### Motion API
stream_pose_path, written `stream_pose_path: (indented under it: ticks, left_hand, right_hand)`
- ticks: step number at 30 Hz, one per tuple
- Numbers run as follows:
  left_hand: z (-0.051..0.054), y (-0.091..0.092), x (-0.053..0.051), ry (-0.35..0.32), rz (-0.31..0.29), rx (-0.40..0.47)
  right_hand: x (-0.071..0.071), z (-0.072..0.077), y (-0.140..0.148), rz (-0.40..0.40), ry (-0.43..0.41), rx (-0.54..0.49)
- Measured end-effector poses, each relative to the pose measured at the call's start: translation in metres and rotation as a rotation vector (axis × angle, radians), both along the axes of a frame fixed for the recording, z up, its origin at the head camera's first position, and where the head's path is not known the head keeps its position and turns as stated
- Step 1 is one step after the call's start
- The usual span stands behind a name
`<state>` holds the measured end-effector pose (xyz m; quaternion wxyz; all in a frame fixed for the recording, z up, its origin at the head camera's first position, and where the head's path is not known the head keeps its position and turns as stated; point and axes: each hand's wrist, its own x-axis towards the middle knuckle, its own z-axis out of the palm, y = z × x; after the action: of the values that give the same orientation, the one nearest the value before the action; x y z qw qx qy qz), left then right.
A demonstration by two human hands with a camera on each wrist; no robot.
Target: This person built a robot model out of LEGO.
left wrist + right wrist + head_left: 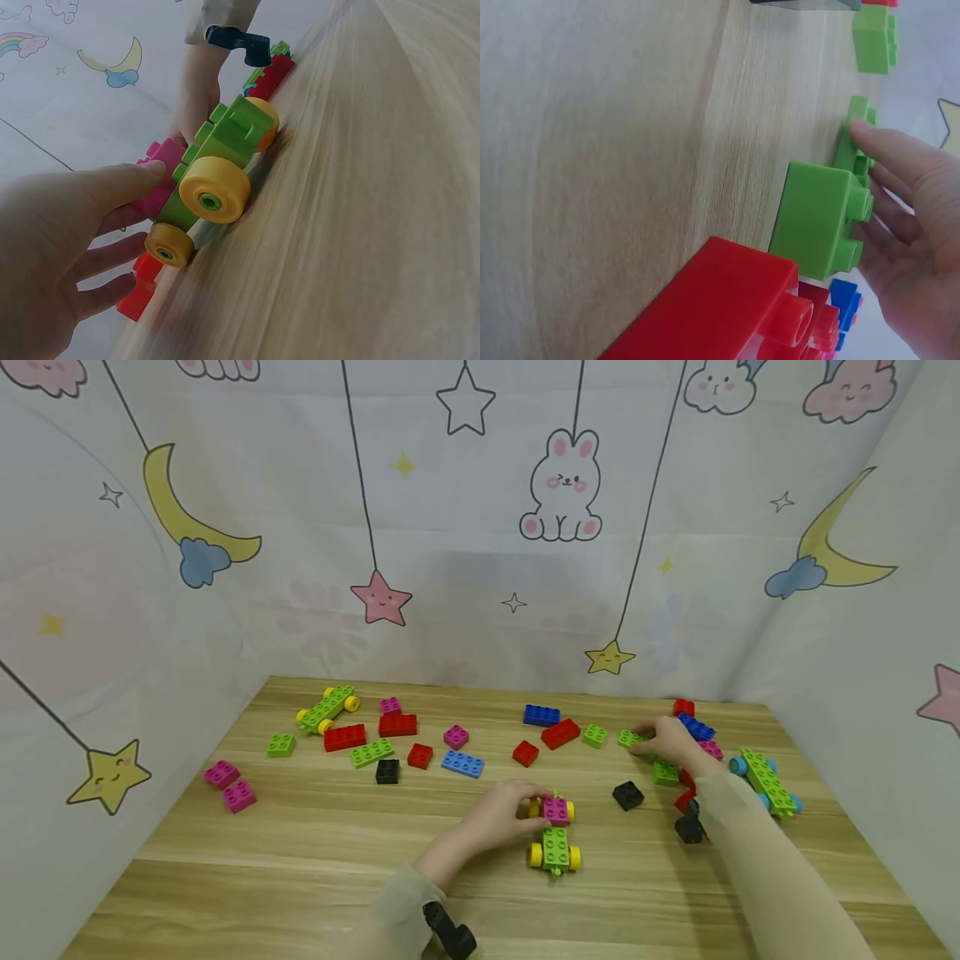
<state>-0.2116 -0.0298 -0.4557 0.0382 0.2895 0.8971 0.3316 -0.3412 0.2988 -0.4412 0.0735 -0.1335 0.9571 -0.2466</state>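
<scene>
A green car base with yellow wheels (556, 852) stands near the table's middle, a pink brick (556, 811) on its far end. My left hand (501, 817) holds the pink brick between thumb and fingers; in the left wrist view the thumb lies on the pink brick (161, 196) beside the green base (217, 146). At the right, my right hand (670, 743) pinches a flat green brick (628, 739). The right wrist view shows the thumb on that flat brick (849, 142), just behind a taller green brick (817, 219).
Red bricks (686, 800), a blue brick (696, 727) and a green base with blue wheels (765, 783) lie around the right arm. A black brick (627, 795) lies between the hands. Several loose bricks and another yellow-wheeled base (327, 709) are at the left and back.
</scene>
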Motion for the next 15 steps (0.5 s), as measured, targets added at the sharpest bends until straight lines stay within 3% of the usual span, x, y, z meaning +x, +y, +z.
stream_pose_path:
  ticks: [7, 15]
  left_hand:
    - [-0.0001, 0.0003, -0.0003, -0.005, -0.004, 0.003]
    - [-0.0002, 0.0002, -0.0004, -0.004, 0.0, 0.0]
  right_hand:
    - [-0.0026, -0.0045, -0.0004, -0.019, -0.004, -0.018]
    - [0.0028, 0.0003, -0.0001, -0.024, -0.007, -0.03]
